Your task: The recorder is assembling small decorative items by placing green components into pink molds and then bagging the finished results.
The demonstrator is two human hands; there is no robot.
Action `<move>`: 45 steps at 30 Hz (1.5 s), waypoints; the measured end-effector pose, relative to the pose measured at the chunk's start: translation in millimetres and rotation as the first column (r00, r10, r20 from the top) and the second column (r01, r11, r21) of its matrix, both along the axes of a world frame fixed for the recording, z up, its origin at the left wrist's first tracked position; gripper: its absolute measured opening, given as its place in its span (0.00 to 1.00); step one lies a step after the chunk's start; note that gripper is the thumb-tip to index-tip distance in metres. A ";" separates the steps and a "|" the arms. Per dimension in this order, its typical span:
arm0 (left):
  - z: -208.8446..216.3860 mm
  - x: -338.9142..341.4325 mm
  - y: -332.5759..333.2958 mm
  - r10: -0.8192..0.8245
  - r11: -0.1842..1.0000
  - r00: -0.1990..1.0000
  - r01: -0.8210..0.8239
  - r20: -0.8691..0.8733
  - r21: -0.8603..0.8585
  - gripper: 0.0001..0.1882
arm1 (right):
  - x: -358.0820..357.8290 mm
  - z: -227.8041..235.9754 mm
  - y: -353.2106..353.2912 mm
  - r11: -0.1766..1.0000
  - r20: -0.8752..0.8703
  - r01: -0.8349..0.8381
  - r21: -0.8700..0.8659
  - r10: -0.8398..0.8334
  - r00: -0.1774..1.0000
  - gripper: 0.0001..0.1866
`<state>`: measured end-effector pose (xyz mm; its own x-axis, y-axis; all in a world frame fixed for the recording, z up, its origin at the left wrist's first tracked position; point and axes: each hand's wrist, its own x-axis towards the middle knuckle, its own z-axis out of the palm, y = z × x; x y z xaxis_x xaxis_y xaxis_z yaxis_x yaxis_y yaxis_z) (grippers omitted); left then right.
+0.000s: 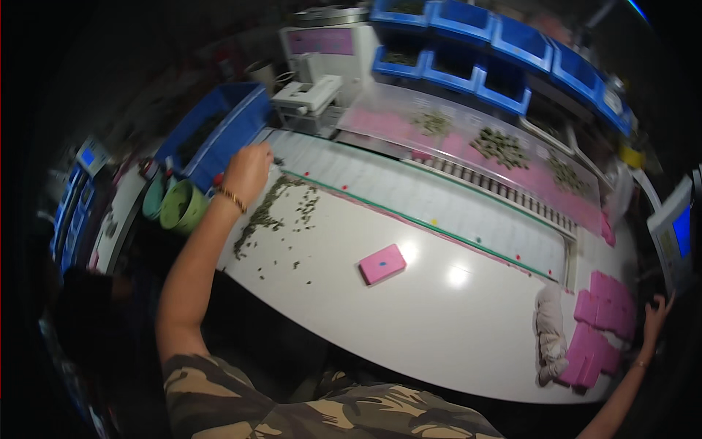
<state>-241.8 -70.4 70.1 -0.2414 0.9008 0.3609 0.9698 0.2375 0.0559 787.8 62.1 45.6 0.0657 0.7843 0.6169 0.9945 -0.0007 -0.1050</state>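
Observation:
My left hand point(250, 173) is closed above the left end of a long white belt point(439, 199) with a green edge strip. A small dark bit shows by its fingertips, but what the fingers hold is hidden. Just below it, a heap of small dried green pieces point(269, 208) spreads over the white tabletop point(329, 314). At the far right, my right hand point(657, 319) reaches up to the lower edge of a device with a lit blue screen point(676, 233); its fingers are apart. Between the hands, a pink box point(382, 264) with a small blue mark lies on the tabletop.
Pink boxes point(603, 304) and a crumpled pale cloth point(550, 333) lie at the right end. Behind the belt, a clear panel point(453, 135) bears several green piles. Blue bins point(461, 22) line the back. A blue crate point(241, 110) and green bucket point(181, 205) stand left.

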 end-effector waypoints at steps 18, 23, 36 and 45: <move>-105.5 -293.2 2.3 0.499 0.735 0.845 -0.530 -0.193 -0.423 0.16 | -78.1 28.4 -26.7 0.998 0.002 -0.067 -0.002 0.067 0.998 0.16; -113.7 -313.0 23.8 0.356 0.648 0.847 -0.528 -0.393 -0.549 0.28 | -121.2 46.6 -37.7 0.981 -0.152 0.138 -0.134 -0.158 0.976 0.14; -67.2 -213.3 0.6 0.490 0.734 0.821 -0.570 -0.293 -0.370 0.25 | -139.1 64.0 -35.4 0.974 -0.044 0.215 -0.075 -0.218 0.975 0.15; -77.8 -224.5 9.3 0.480 0.647 0.772 -0.633 -0.417 -0.426 0.29 | -139.6 98.6 -1.1 0.985 -0.141 0.164 -0.047 -0.169 0.975 0.15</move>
